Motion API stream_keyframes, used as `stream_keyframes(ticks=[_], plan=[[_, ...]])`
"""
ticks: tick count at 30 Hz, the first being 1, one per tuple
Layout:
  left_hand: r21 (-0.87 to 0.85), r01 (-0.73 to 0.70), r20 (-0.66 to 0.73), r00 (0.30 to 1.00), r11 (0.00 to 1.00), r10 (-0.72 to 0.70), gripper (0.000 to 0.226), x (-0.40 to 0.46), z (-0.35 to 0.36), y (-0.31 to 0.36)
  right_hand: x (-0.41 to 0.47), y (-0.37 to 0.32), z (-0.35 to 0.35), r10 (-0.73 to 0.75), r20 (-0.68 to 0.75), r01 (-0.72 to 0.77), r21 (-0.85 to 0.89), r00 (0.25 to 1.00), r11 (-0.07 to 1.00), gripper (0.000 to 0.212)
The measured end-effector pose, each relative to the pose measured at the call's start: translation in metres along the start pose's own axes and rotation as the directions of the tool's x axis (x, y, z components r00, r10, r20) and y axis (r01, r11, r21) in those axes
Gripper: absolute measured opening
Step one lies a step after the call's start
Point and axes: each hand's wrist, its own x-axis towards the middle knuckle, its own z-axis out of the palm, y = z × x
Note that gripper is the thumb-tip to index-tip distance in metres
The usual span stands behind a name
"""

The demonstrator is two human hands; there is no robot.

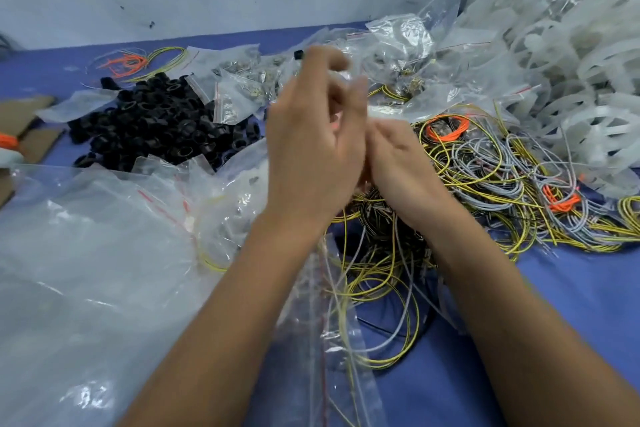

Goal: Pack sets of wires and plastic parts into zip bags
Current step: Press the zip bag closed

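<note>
Both hands, the left hand [311, 135] and the right hand [398, 163], are blurred, so their hold cannot be told; the wires [381, 274] below them look light and floppy, best pinched as a bunch.

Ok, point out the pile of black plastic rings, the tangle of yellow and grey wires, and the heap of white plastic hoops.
Pile of black plastic rings [162, 125]: head view, middle of the pile.
Tangle of yellow and grey wires [502, 184]: head view, dense centre.
Heap of white plastic hoops [571, 55]: head view, upper middle.
</note>
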Motion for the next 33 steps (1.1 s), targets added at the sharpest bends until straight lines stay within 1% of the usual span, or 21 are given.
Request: stream_keyframes(ticks=[1, 2, 4, 5, 6, 8, 9, 11, 12, 14, 16, 18, 19, 20, 22, 24, 26, 27, 30, 31, 33], plan=[[-0.002, 0.079, -0.003, 0.997, 0.997, -0.079, 0.019, 0.009, -0.004, 0.000, -0.001, -0.004, -0.004, 0.050, -0.010, -0.048, 0.138, 0.999, 0.989, 0.062], [-0.027, 0.164, 0.009, 0.986, 0.986, -0.164, 0.024, 0.018, -0.006, -0.002, -0.003, -0.006, -0.008, 0.072, 0.011, -0.072, 0.172, 0.997, 0.982, 0.066], [-0.067, 0.322, 0.074, 0.945, 0.944, -0.317, 0.039, 0.034, -0.011, -0.018, -0.006, -0.005, -0.010, 0.065, 0.127, -0.078, 0.105, 0.990, 0.991, 0.067], [-0.045, 0.378, 0.116, 0.921, 0.925, -0.371, 0.047, 0.042, -0.015, -0.029, -0.005, -0.002, -0.008, 0.053, 0.187, -0.066, 0.061, 0.981, 0.996, 0.060], [0.008, 0.432, 0.175, 0.887, 0.902, -0.426, 0.053, 0.047, -0.018, -0.038, -0.005, 0.001, -0.007, 0.031, 0.231, -0.037, 0.025, 0.973, 0.999, 0.046], [0.210, 0.499, 0.352, 0.764, 0.841, -0.541, 0.063, 0.053, -0.022, -0.054, -0.003, 0.006, -0.007, -0.045, 0.252, 0.038, 0.033, 0.967, 0.999, 0.015], [0.316, 0.497, 0.451, 0.671, 0.808, -0.588, 0.066, 0.053, -0.023, -0.061, -0.002, 0.007, -0.008, -0.074, 0.258, 0.059, 0.066, 0.963, 0.996, 0.008], [0.412, 0.503, 0.608, 0.470, 0.760, -0.640, 0.066, 0.052, -0.024, -0.068, 0.000, 0.010, -0.011, -0.115, 0.230, 0.088, 0.124, 0.966, 0.988, 0.012], [0.408, 0.527, 0.660, 0.395, 0.746, -0.639, 0.065, 0.053, -0.025, -0.071, 0.001, 0.010, -0.012, -0.127, 0.204, 0.092, 0.172, 0.971, 0.981, 0.014], [0.370, 0.593, 0.711, 0.315, 0.715, -0.628, 0.067, 0.053, -0.026, -0.074, 0.003, 0.010, -0.014, -0.121, 0.113, 0.088, 0.263, 0.986, 0.961, 0.015], [0.346, 0.624, 0.740, 0.277, 0.701, -0.613, 0.088, 0.055, -0.028, -0.080, 0.005, 0.011, -0.015, -0.089, -0.015, 0.090, 0.295, 0.996, 0.951, 0.014], [0.313, 0.646, 0.758, 0.271, 0.696, -0.593, 0.108, 0.055, -0.031, -0.078, 0.008, 0.012, -0.017, -0.053, -0.123, 0.091, 0.322, 0.991, 0.942, 0.013], [0.293, 0.643, 0.776, 0.272, 0.708, -0.569, 0.103, 0.054, -0.032, -0.077, 0.010, 0.013, -0.019, -0.047, -0.164, 0.100, 0.330, 0.985, 0.939, 0.012], [0.267, 0.636, 0.805, 0.266, 0.724, -0.530, 0.084, 0.052, -0.033, -0.074, 0.011, 0.013, -0.021, -0.048, -0.202, 0.112, 0.320, 0.978, 0.941, 0.010], [0.237, 0.549, 0.857, 0.270, 0.801, -0.438, 0.042, 0.049, -0.034, -0.072, 0.012, 0.014, -0.025, -0.072, -0.263, 0.144, 0.266, 0.962, 0.953, 0.008], [0.214, 0.512, 0.862, 0.301, 0.832, -0.407, 0.033, 0.045, -0.033, -0.070, 0.011, 0.015, -0.028, -0.110, -0.308, 0.175, 0.194, 0.945, 0.965, 0.008], [0.150, 0.589, 0.838, 0.350, 0.794, -0.418, 0.028, 0.047, -0.036, -0.065, 0.010, 0.015, -0.031, -0.114, -0.341, 0.167, 0.131, 0.933, 0.977, 0.017], [0.089, 0.628, 0.832, 0.380, 0.773, -0.405, 0.029, 0.048, -0.038, -0.064, 0.010, 0.015, -0.033, -0.104, -0.342, 0.147, 0.104, 0.934, 0.984, 0.026], [-0.128, 0.738, 0.792, 0.478, 0.663, -0.379, 0.021, 0.050, -0.045, -0.061, 0.011, 0.016, -0.039, -0.016, -0.277, 0.048, 0.111, 0.961, 0.993, 0.054], [-0.205, 0.754, 0.774, 0.515, 0.624, -0.367, 0.015, 0.049, -0.046, -0.060, 0.012, 0.016, -0.039, 0.007, -0.243, 0.030, 0.150, 0.970, 0.988, 0.056], [-0.330, 0.788, 0.748, 0.555, 0.520, -0.365, 0.011, 0.044, -0.045, -0.057, 0.014, 0.014, -0.040, 0.019, -0.155, 0.034, 0.335, 0.988, 0.941, 0.044]])
